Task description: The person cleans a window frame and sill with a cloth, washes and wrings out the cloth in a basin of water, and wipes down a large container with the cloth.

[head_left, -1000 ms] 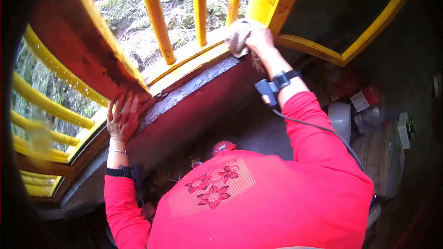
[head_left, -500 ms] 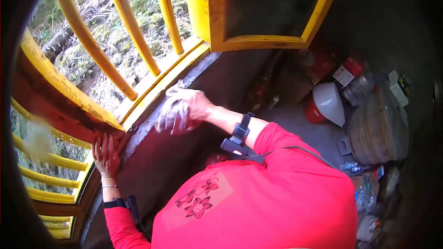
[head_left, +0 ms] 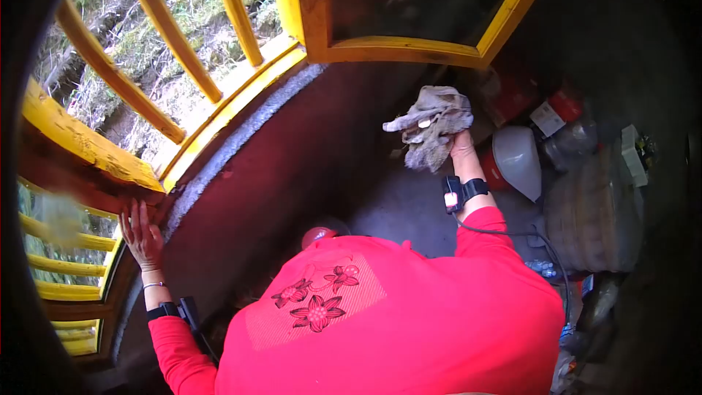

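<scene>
My left hand (head_left: 144, 238) lies with fingers stretched out against the lower end of the wooden window post (head_left: 95, 150), at the left. Out to the right, away from the window, my right hand (head_left: 462, 148) grips a crumpled grey rag (head_left: 436, 121). The rag looks dirty and hangs in loose folds that hide most of the fingers. Beyond it stands the yellow-framed window sash (head_left: 409, 51), swung inward. The yellow sill (head_left: 219, 121) and a rough grey strip (head_left: 241, 135) below it run between the two hands.
Yellow bars (head_left: 164, 18) cross the window opening, with a mossy slope outside. On the right floor are a white bowl-shaped thing (head_left: 518, 161), red boxes (head_left: 563, 106), a large round bundle (head_left: 592, 212) and plastic bottles. A red round object (head_left: 319, 235) sits below my chest.
My right hand has moved off the ledge beneath the sill, to the right, carrying the rag. My left hand stays on the post while the view has shifted slightly.
</scene>
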A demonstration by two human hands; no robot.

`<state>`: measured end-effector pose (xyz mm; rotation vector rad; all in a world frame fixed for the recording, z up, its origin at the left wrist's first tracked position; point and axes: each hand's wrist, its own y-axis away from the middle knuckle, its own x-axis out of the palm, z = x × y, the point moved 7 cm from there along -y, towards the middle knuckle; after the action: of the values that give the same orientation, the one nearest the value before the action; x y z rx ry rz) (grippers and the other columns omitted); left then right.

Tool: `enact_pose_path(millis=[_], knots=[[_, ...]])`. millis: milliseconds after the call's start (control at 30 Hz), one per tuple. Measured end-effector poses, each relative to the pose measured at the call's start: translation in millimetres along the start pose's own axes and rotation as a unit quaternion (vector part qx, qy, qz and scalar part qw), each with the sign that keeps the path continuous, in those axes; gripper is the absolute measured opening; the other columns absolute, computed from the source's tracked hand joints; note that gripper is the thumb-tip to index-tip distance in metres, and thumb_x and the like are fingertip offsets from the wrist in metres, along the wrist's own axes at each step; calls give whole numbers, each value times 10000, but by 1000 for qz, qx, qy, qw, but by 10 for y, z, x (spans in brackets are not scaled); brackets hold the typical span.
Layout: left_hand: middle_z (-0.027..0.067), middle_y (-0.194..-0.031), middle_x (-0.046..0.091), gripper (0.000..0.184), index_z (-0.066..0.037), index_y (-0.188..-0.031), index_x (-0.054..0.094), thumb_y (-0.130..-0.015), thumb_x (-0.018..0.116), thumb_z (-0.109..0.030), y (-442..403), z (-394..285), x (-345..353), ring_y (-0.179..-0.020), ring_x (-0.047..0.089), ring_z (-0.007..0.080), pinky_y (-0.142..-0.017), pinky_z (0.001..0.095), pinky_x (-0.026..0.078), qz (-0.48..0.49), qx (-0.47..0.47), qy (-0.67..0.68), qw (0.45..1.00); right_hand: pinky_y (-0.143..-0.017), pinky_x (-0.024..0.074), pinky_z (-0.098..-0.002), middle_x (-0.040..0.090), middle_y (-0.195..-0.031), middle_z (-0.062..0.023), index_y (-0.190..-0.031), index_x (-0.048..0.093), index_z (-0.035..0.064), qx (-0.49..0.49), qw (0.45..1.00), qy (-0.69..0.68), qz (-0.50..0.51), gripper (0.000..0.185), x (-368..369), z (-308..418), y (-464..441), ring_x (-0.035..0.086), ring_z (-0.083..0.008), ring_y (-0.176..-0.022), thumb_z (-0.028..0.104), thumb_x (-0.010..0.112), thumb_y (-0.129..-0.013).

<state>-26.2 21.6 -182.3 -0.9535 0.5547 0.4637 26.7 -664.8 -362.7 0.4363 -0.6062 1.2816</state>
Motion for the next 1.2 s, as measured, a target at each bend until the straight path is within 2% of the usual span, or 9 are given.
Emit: enact_pose_path(millis=[100, 267, 400, 533, 633, 867, 1000, 1167, 1200], knots=[[100, -1342, 399, 535, -94, -1277, 445, -754, 455, 17, -38, -85, -42, -1251, 346, 326, -1053, 439, 285, 4, -32, 4, 999, -901, 450, -370, 570, -1128, -52, -1159, 525, 96, -24, 999, 6, -43, 451, -337, 223, 52, 541, -209, -1032, 397, 574, -828], [94, -1355, 388, 498, -81, -1277, 442, -785, 434, -5, -173, -252, -174, -1264, 351, 266, -1057, 424, 266, 22, -77, -21, 997, -872, 446, -339, 591, -1096, -75, -1154, 535, 59, 39, 972, 144, -184, 355, -848, 481, -404, 556, -192, -1005, 188, 555, -823], [106, -1347, 392, 497, -72, -1276, 439, -784, 432, -5, -395, -544, -380, -1262, 356, 254, -1061, 419, 258, 22, -81, -32, 996, -894, 423, -358, 562, -1142, -200, -1181, 495, 28, -123, 800, 572, -133, 464, -744, 883, -929, 535, -330, -1055, 75, 501, -719], [116, -1337, 398, 495, -54, -1274, 434, -782, 427, 0, -532, -797, -536, -1262, 358, 247, -1067, 417, 250, 39, -69, -27, 996, -887, 413, -413, 551, -1071, -265, -1068, 548, 9, -193, 676, 687, -186, 357, -498, 964, -1273, 499, -415, -1031, 88, 501, -722], [116, -1330, 404, 497, -47, -1265, 437, -771, 433, 10, -552, -880, -682, -1262, 358, 247, -1073, 422, 241, 55, -72, -28, 996, -862, 408, -443, 588, -998, -248, -1009, 598, 1, -133, 573, 808, -22, 308, -410, 797, -1538, 510, -418, -1005, 180, 520, -771], [122, -1308, 424, 502, -43, -1255, 443, -759, 451, 28, -496, -935, -977, -1243, 380, 251, -1065, 430, 246, 64, -85, -21, 994, -865, 391, -461, 588, -1008, -253, -984, 596, -18, -311, 665, 676, -71, 281, -416, 872, -1182, 496, -435, -1009, 138, 506, -769], [130, -1286, 445, 491, -32, -1235, 460, -748, 462, 37, -560, -1013, -1024, -1214, 404, 268, -1045, 432, 283, 44, -89, 29, 995, -954, 349, -425, 535, -1149, -249, -1114, 541, -7, -246, 742, 613, -114, 370, -443, 834, -638, 459, -378, -1130, 125, 534, -768], [152, -1246, 485, 468, -32, -1212, 486, -750, 479, 45, -809, -1311, -1037, -1140, 476, 310, -967, 389, 388, 6, -85, 199, 976, -954, 367, -395, 517, -1209, -181, -1221, 468, 33, -240, 737, 631, -36, 521, -227, 669, 334, 473, -307, -1143, 224, 640, -768], [157, -1243, 487, 470, -30, -1212, 485, -747, 495, 39, -875, -1413, -1067, -1129, 488, 315, -952, 384, 406, 5, -77, 246, 966, -944, 371, -412, 533, -1169, -213, -1174, 502, 33, -246, 730, 637, -9, 486, -168, 581, 494, 475, -361, -1121, 221, 640, -748]])
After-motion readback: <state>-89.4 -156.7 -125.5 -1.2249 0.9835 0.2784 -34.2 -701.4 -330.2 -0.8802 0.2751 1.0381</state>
